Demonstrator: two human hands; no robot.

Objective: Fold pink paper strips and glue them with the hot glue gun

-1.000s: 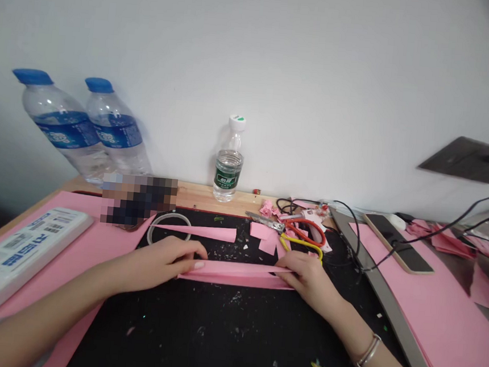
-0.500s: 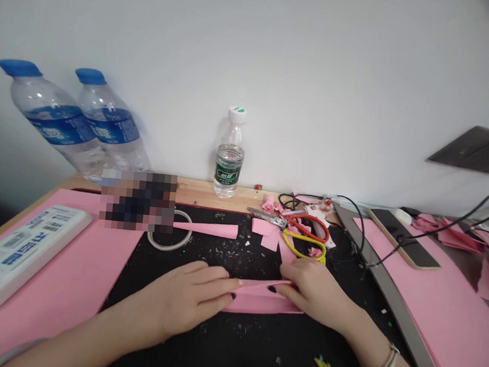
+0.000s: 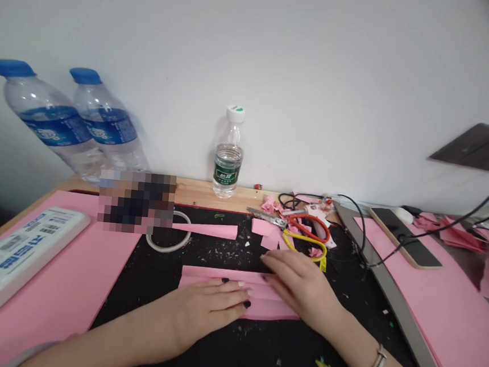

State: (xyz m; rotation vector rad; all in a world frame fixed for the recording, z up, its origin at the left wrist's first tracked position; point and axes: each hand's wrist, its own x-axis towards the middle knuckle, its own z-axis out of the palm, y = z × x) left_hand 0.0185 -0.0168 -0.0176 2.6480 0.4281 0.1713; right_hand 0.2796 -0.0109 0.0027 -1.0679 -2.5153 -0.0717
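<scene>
A creased pink paper strip [image 3: 260, 293] lies crosswise on the black mat [image 3: 212, 358], with long fold lines along it. My left hand [image 3: 203, 305] rests flat over its left and middle part, fingers stretched out to the right. Over the strip's right part lies my right hand [image 3: 299, 285], its fingers extended to the left and slightly bent. Part of the strip is hidden under both hands. Beyond it are a narrow pink paper piece [image 3: 214, 230], a pale ring of tape [image 3: 165, 249] and scissors with red and yellow handles [image 3: 309, 229].
Pink sheets [image 3: 114, 252] lie at the left under a white box-like object [image 3: 24, 255]. A small bottle [image 3: 228, 159] and two large bottles [image 3: 57, 124] stand by the wall. At right are a phone [image 3: 406, 237], black cables [image 3: 364, 234] and more pink sheets [image 3: 443, 304].
The strip now shows more of its left end and lies flatter. My left hand has flattened onto it, and my right hand has let go of its edge and moved left over it.
</scene>
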